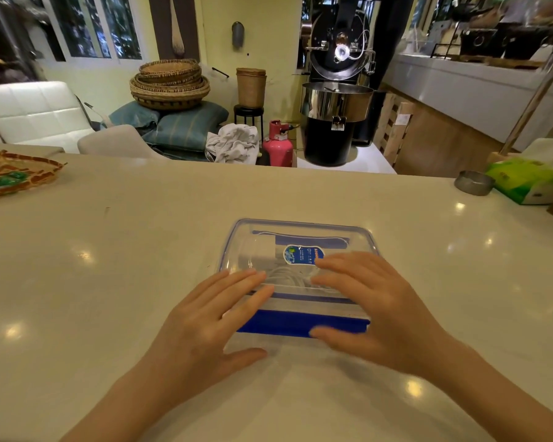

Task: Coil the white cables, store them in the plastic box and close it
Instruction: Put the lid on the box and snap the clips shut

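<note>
A clear plastic box with blue latches stands on the pale counter, its lid lying on top with a blue sticker in the middle. White cables show faintly through the lid inside it. My left hand rests flat on the lid's near left part, fingers spread, thumb by the box's front wall. My right hand lies flat on the near right part, thumb over the blue front latch. Neither hand grips anything.
A woven tray with green items sits at the counter's far left. A metal ashtray and a green tissue pack sit at the far right. Beyond the counter are chairs, baskets, a pink gas cylinder and a coffee roaster.
</note>
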The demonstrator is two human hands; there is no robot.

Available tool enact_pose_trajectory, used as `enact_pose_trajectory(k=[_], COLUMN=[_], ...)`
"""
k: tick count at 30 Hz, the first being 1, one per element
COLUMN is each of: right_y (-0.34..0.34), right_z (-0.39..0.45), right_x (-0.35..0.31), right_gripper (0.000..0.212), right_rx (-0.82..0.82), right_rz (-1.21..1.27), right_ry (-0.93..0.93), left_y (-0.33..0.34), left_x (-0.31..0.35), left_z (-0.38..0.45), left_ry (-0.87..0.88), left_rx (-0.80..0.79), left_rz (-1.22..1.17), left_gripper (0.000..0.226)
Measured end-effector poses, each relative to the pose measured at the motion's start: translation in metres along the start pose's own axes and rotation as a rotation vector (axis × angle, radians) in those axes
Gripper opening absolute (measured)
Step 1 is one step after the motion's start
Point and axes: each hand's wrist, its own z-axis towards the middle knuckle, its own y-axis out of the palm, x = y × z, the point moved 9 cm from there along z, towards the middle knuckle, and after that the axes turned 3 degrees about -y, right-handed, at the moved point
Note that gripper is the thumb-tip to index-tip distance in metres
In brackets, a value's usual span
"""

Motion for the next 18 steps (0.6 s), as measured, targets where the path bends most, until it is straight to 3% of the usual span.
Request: enact_pose_trajectory(k=[4,8,18], right_y=[0.022,0.017,0.011], right_z=[-0.015,-0.019,-0.027], right_x=[-0.011,-0.011,-0.005], right_gripper=[0.070,0.045,0.057], right_rx=[-0.050,0.081,0.060], right_rz=[-0.308,-0.390,-0.187], right_ry=[-0.098,-0.115,-0.097], left_y=[0.004,0.003,-0.002], left_x=[0.003,0.003,0.000], left_z=[0.000,0.001,0.001], left_ry=[0.002,-0.014,0.034], left_rx=[0.009,0.075,0.014], left_rz=[0.089,0.104,0.026], left_gripper=[0.070,0.050,0.055])
